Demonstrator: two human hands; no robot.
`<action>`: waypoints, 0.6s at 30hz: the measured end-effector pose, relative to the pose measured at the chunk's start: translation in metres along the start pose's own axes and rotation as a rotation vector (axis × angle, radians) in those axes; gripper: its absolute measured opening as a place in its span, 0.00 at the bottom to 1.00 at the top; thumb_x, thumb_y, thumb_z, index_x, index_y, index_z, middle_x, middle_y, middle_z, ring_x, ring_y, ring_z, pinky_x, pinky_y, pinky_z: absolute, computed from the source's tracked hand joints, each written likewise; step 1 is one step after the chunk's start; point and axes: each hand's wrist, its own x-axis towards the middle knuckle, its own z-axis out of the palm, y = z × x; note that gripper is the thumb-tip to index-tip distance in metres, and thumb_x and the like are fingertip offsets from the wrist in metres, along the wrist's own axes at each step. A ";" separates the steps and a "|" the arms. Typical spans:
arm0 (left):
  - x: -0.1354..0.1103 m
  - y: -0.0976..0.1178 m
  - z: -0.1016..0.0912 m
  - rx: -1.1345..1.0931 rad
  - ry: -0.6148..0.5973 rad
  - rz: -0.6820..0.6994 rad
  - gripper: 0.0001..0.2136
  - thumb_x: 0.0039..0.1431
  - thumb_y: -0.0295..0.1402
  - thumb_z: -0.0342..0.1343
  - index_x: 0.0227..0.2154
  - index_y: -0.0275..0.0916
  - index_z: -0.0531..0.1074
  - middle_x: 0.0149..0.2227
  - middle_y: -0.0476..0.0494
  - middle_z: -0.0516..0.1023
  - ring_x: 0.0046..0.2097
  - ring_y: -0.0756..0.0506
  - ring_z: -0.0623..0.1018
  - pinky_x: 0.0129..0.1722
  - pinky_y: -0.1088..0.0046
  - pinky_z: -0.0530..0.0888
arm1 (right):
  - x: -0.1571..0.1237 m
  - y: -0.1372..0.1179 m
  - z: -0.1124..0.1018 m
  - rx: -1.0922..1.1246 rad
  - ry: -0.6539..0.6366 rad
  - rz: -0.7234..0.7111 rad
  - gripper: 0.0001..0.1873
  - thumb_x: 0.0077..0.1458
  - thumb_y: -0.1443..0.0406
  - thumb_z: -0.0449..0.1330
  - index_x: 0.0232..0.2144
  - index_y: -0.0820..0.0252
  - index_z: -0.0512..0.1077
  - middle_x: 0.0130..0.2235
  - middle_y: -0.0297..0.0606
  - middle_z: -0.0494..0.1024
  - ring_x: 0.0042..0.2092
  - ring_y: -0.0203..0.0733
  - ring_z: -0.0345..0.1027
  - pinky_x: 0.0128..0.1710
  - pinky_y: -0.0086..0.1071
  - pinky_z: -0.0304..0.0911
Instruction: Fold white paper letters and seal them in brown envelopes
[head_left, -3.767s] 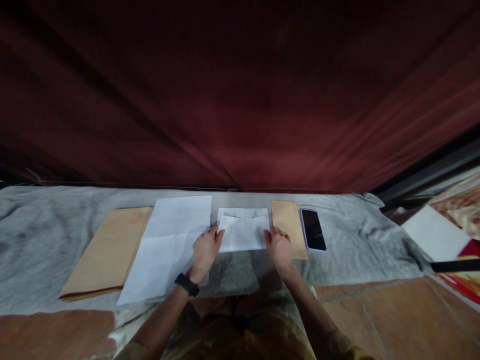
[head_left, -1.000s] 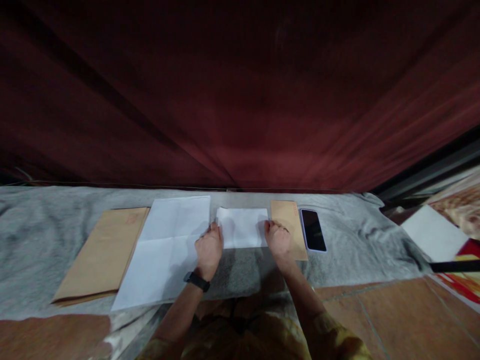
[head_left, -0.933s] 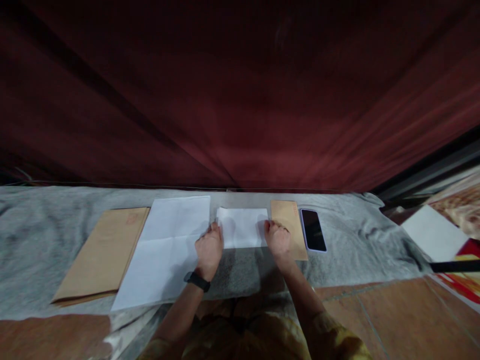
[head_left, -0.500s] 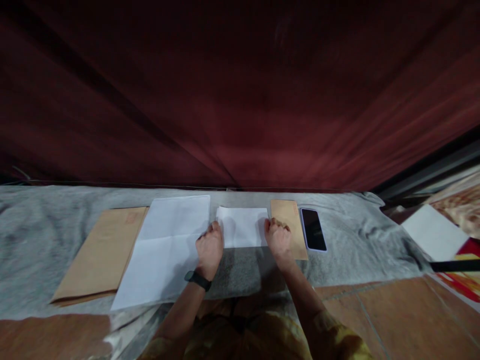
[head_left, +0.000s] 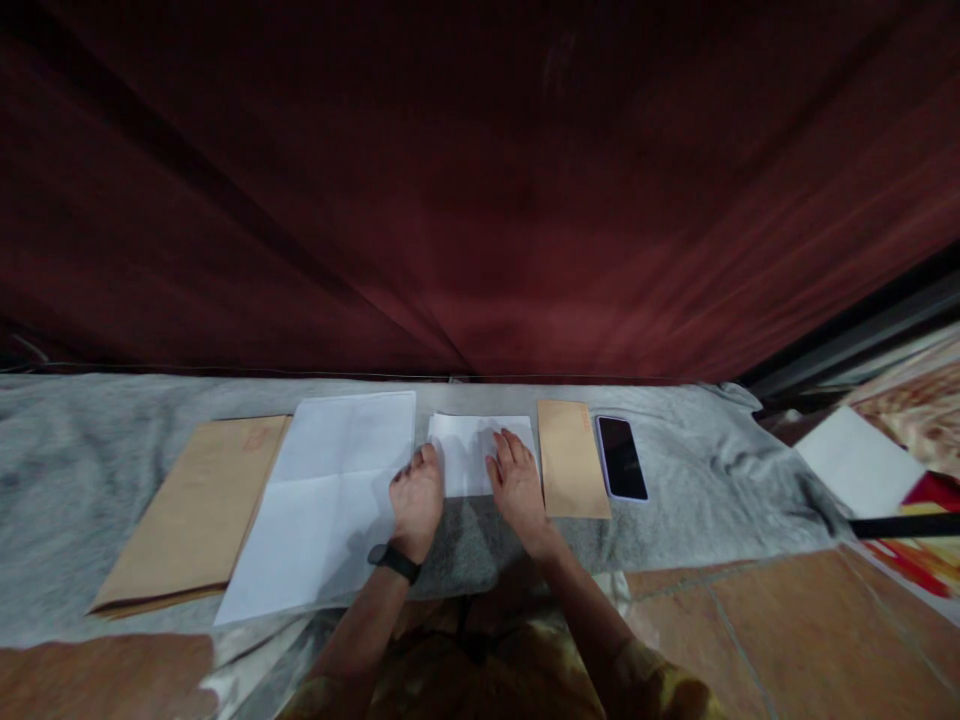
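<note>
A folded sheet of white paper (head_left: 461, 455) lies crosswise on the grey cloth in front of me. My left hand (head_left: 418, 495), with a dark watch on its wrist, is at the paper's left edge, its fingers curled closed on that edge. My right hand (head_left: 517, 485) rests on the right part of the paper with its fingers stretched out flat, hiding some of it. To the left, larger white sheets with a crease (head_left: 330, 490) lie partly under my left hand. A small brown envelope (head_left: 574, 460) lies just right of my right hand.
Large brown envelopes (head_left: 195, 510) lie at the left of the grey cloth (head_left: 697, 480). A phone (head_left: 622, 458) lies right of the small envelope. A dark red curtain (head_left: 487, 250) hangs behind. A white sheet (head_left: 859, 465) is at the far right, above the tiled floor (head_left: 795, 630).
My right hand has moved left from the paper's right edge onto its surface, and its curled fingers have straightened. My left hand stays at the left edge. The view shifted slightly.
</note>
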 end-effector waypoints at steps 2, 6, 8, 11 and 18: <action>0.000 0.000 0.000 -0.009 -0.004 -0.002 0.14 0.70 0.26 0.36 0.47 0.35 0.67 0.37 0.38 0.78 0.36 0.41 0.82 0.34 0.67 0.75 | -0.004 -0.009 0.009 0.006 -0.035 -0.015 0.26 0.71 0.61 0.47 0.66 0.64 0.60 0.67 0.50 0.63 0.68 0.51 0.53 0.64 0.46 0.54; 0.001 0.001 -0.001 -0.025 -0.040 -0.018 0.14 0.70 0.25 0.37 0.48 0.34 0.67 0.38 0.37 0.77 0.37 0.43 0.81 0.35 0.70 0.74 | -0.010 -0.014 0.020 -0.048 -0.090 0.018 0.27 0.71 0.60 0.48 0.68 0.59 0.58 0.71 0.47 0.57 0.71 0.52 0.48 0.67 0.50 0.49; 0.000 0.001 -0.002 -0.035 -0.047 -0.027 0.14 0.70 0.25 0.37 0.48 0.35 0.67 0.39 0.37 0.77 0.37 0.44 0.81 0.36 0.70 0.74 | -0.011 -0.014 0.022 -0.064 -0.098 0.031 0.27 0.71 0.59 0.48 0.69 0.58 0.58 0.71 0.47 0.56 0.71 0.52 0.48 0.67 0.50 0.49; 0.000 0.000 -0.006 -0.036 -0.014 -0.040 0.16 0.69 0.24 0.36 0.50 0.34 0.68 0.40 0.36 0.77 0.38 0.43 0.80 0.38 0.68 0.75 | -0.011 -0.013 0.023 -0.076 -0.102 0.035 0.27 0.71 0.59 0.48 0.69 0.58 0.58 0.71 0.47 0.56 0.71 0.52 0.49 0.67 0.50 0.49; -0.005 0.018 0.002 -0.182 0.188 0.185 0.22 0.66 0.23 0.40 0.61 0.32 0.64 0.60 0.29 0.71 0.61 0.37 0.70 0.59 0.55 0.68 | -0.012 -0.013 0.025 -0.098 -0.118 0.036 0.28 0.70 0.60 0.49 0.69 0.57 0.57 0.71 0.46 0.55 0.71 0.53 0.49 0.68 0.51 0.48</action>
